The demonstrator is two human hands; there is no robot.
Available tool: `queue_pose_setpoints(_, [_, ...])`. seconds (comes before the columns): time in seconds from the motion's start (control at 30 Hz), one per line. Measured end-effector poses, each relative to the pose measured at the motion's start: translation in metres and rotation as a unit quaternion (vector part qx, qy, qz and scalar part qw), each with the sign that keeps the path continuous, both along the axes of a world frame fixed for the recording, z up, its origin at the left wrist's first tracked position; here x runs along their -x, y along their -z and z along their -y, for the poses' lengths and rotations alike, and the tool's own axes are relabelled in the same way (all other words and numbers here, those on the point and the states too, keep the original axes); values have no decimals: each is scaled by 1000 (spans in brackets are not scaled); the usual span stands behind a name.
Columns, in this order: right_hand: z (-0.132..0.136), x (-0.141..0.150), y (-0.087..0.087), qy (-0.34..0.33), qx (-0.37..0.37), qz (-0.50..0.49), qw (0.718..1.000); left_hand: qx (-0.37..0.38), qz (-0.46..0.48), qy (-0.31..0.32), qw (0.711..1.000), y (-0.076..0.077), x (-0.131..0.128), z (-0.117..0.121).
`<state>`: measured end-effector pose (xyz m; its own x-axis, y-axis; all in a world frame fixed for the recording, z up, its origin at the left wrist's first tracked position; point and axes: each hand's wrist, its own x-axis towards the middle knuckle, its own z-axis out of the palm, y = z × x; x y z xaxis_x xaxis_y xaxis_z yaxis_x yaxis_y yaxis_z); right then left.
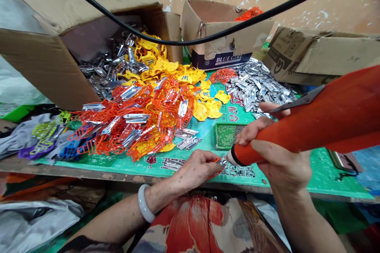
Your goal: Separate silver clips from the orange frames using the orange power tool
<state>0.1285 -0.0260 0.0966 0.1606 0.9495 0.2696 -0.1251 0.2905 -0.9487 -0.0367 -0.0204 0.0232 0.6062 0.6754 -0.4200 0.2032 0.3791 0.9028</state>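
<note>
One left hand [197,170] is pinching one silvery metal piece [221,161], which is sitting right at the nozzle [232,158] of one orange tool [314,114]. One right hand [283,164] is wrapping around the tool's body, fingers curling. One pale bangle [144,203] is circling the left wrist. One green tray [224,140] is lying just beyond the nozzle. Three cardboard boxes [32,67] are standing behind. Orange frames [109,138], yellow pieces [201,111] and loose metal clips [258,83] are heaping up, too many to count.

Smooth, pale round bangle [143,204] — garment [190,227] patterned red, beige, brown.
</note>
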Motion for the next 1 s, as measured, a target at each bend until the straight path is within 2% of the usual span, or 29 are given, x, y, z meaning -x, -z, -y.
queue_pose_setpoints(0.13, [-1, 0, 3, 3, -8, 21, 1000, 14, 9, -9, 1000, 2, -1, 2])
queue_pose_setpoints(0.33, [1, 0, 10, 4, -19, 47, 999, 48, 8, -54, 997, 8, -4, 5])
queue_pose_setpoints(0.53, [4, 0, 16, -4, -22, 71, 997, 49, 19, -69, 996, 10, -4, 6])
queue_pose_setpoints(0.73, [8, 3, 18, -32, -44, 36, 998, 53, 18, -79, 995, 8, -6, 5])
queue_pose_setpoints(0.87, [8, -3, 10, -40, -52, -2, 998, 35, 4, -60, 998, 3, -3, 4])
queue_pose_setpoints(0.93, [1, -10, 3, -24, -74, -41, 996, 14, 11, -48, 999, 2, -1, 3])
queue_pose_setpoints(1.0, [-12, -17, -1, 25, -104, -69, 992, 8, 8, -36, 999, 3, 1, 2])
